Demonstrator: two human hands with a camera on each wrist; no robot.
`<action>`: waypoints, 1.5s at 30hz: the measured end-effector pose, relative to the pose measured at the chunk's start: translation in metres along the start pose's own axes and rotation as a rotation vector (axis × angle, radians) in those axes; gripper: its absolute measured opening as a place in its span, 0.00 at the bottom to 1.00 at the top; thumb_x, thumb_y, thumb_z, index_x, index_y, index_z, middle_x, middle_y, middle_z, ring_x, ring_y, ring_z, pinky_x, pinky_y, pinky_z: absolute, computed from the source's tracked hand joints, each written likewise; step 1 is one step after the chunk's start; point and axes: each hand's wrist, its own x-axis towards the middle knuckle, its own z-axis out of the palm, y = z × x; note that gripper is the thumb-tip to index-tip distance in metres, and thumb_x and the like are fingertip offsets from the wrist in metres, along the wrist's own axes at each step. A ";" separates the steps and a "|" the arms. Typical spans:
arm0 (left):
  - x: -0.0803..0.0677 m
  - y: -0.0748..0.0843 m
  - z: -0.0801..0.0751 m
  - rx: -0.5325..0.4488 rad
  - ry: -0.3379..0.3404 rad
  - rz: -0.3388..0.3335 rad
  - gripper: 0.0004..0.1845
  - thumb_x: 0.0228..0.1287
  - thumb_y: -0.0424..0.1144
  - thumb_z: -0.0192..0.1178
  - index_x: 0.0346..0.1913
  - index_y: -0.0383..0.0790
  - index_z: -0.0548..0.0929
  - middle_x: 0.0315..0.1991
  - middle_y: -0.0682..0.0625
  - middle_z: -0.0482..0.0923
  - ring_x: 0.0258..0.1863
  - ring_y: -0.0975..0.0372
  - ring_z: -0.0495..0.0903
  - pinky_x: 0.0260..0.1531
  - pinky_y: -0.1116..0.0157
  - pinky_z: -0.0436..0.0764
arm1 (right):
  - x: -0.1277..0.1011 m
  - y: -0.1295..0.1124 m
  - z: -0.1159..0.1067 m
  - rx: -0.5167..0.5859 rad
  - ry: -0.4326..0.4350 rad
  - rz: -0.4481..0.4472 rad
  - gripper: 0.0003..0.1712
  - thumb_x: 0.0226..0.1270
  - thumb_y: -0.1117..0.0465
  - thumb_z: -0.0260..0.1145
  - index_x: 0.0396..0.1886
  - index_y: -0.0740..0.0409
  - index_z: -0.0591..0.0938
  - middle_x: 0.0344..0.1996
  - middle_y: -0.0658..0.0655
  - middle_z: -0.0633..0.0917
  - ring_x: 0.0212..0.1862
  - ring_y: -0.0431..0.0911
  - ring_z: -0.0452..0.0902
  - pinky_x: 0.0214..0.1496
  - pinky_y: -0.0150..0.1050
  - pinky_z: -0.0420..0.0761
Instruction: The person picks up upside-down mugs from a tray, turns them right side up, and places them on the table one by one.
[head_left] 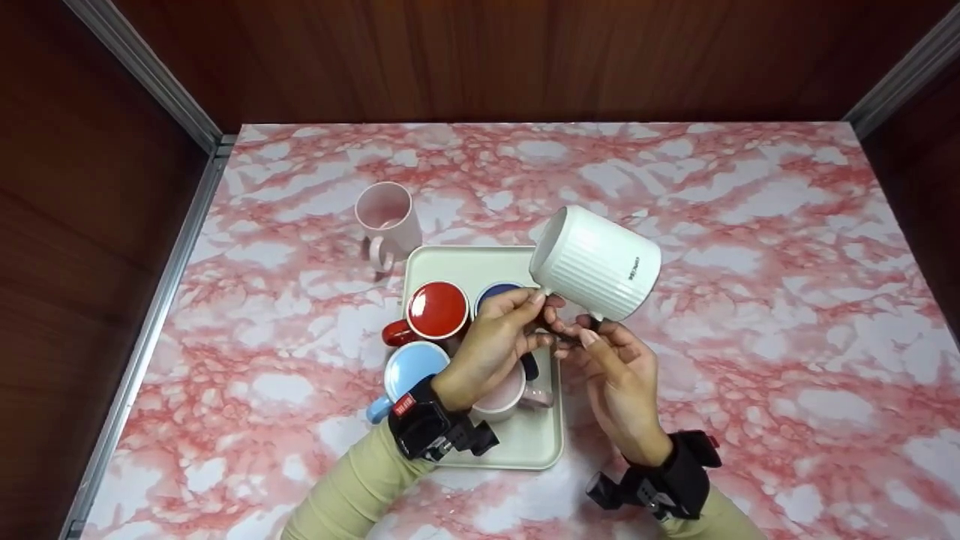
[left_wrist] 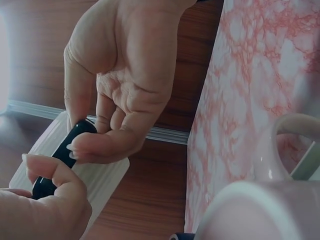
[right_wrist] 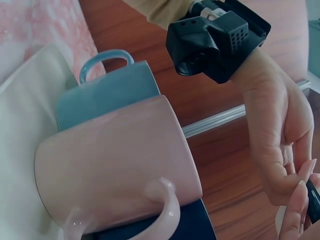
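Pinching the slim black handle (left_wrist: 62, 152) (likely safest hold), left hand (head_left: 495, 341) and right hand (head_left: 624, 379) support the probably fragile white ribbed ceramic mug (head_left: 596, 262) near the cream rectangular tray (head_left: 517, 448)

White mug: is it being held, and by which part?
Yes, the left hand and right hand both hold the white mug by its black handle.

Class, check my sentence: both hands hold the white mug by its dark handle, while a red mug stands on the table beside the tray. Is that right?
Not quite: the head view shows a pink mug, not a red one, on the table beside the tray. The left hand and right hand do hold the white mug by its dark handle.
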 end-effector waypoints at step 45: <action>-0.008 0.022 -0.024 0.583 0.084 0.249 0.16 0.66 0.29 0.50 0.53 0.23 0.73 0.43 0.33 0.78 0.45 0.50 0.78 0.43 0.60 0.77 | 0.020 -0.044 0.024 -0.325 -0.053 -0.020 0.08 0.59 0.82 0.51 0.32 0.73 0.76 0.35 0.62 0.80 0.35 0.50 0.80 0.35 0.39 0.80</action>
